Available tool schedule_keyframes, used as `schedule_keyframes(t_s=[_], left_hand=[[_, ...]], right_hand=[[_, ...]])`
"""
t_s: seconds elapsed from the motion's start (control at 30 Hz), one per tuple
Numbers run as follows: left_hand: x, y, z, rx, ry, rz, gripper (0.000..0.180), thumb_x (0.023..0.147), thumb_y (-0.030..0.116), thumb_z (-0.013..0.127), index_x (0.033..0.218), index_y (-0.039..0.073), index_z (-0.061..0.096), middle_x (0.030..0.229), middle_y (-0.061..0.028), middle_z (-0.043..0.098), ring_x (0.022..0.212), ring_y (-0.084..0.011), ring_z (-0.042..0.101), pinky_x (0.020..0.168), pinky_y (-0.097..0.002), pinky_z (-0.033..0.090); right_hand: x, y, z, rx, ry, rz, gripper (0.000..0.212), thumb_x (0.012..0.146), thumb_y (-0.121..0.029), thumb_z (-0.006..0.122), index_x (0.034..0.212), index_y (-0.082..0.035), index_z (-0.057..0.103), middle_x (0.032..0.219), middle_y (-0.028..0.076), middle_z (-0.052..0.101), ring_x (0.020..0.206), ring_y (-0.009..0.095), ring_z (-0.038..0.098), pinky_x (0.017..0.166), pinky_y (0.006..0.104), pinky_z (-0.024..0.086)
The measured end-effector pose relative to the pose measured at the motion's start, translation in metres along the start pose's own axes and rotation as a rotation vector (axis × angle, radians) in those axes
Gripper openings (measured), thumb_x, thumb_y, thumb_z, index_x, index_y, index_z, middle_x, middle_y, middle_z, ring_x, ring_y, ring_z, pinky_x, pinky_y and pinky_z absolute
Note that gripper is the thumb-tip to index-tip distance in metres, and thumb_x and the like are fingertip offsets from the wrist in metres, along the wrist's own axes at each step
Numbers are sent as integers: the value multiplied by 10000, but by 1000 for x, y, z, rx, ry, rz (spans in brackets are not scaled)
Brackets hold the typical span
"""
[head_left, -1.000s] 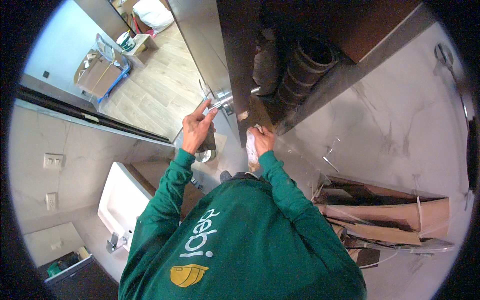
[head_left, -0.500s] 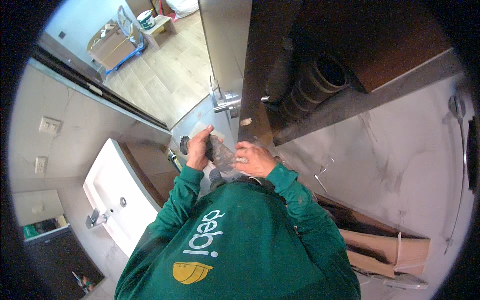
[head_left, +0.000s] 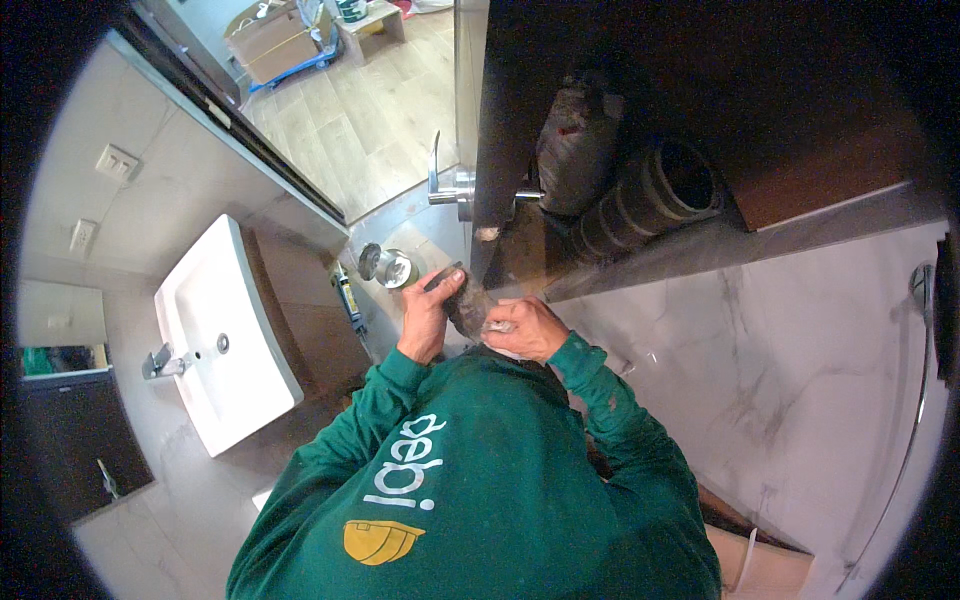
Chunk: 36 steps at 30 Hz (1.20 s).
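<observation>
In front of my chest, my left hand (head_left: 426, 318) is closed round the left side of a flat, dirty grey-brown piece with a dark edge (head_left: 467, 306). Its exact kind cannot be made out. My right hand (head_left: 532, 331) is at the piece's other side, fingers curled over a small crumpled whitish wad (head_left: 498, 327), which looks like cloth or paper. The wad is against or very close to the piece. Just beyond my left hand, an open metal tin (head_left: 399, 270) stands on the floor, with a dark round thing (head_left: 370, 260) beside it.
A white sink (head_left: 285, 385) is on the left, with a sealant cartridge (head_left: 347, 295) near its cabinet. Ahead stands a door with a lever handle (head_left: 447, 190). Right of it are a dark ribbed bucket-like cylinder (head_left: 625, 212) and a filled bag (head_left: 575, 150). Cardboard (head_left: 765, 565) lies lower right.
My view has shifted, and both hands appear further right and slightly lower. The piece shows a narrower face now. The tin, formerly mostly hidden behind my left hand, is visible.
</observation>
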<state>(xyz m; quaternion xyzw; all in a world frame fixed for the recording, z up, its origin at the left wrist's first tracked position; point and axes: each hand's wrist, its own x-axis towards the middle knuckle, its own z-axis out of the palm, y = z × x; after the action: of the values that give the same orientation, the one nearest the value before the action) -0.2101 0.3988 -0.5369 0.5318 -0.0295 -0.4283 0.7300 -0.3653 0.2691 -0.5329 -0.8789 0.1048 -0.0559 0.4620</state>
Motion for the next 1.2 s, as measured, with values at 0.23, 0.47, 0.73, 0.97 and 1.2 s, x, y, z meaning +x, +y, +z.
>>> schedule_keyframes(t_s=[0.23,0.47,0.73,0.97,1.2], left_hand=[[17,4,-10,651,63,342,297,866,259,741,1012,1,743,820,-83,730,763,-137,653,730,-295,520],[47,-4,-2,751,18,497,269,872,256,734,976,8,743,816,-82,725,734,-148,671,707,-302,532],[59,6,3,791,-68,600,188,883,175,735,922,-8,724,770,-70,695,654,-110,649,582,-255,509],[59,1,6,832,-18,727,208,871,215,742,928,15,738,815,-82,726,723,-132,665,685,-281,529],[65,-2,1,826,13,846,160,849,183,755,896,32,735,802,-106,707,720,-245,657,694,-342,503]], right_hand=[[10,11,-62,-108,337,253,397,819,-246,725,1170,-83,636,926,134,722,862,322,704,816,381,541],[44,4,-77,-210,425,263,822,820,-287,691,1537,-183,303,938,215,703,887,418,678,815,451,533],[62,14,-55,-342,368,315,843,808,-314,663,1548,-201,276,894,276,680,834,464,655,786,511,521],[62,19,-55,-338,362,371,841,803,-318,663,1545,-268,273,892,289,675,843,479,645,801,539,509],[61,21,-55,-332,398,327,832,816,-306,663,1543,-307,261,871,296,667,831,486,642,792,539,508]])
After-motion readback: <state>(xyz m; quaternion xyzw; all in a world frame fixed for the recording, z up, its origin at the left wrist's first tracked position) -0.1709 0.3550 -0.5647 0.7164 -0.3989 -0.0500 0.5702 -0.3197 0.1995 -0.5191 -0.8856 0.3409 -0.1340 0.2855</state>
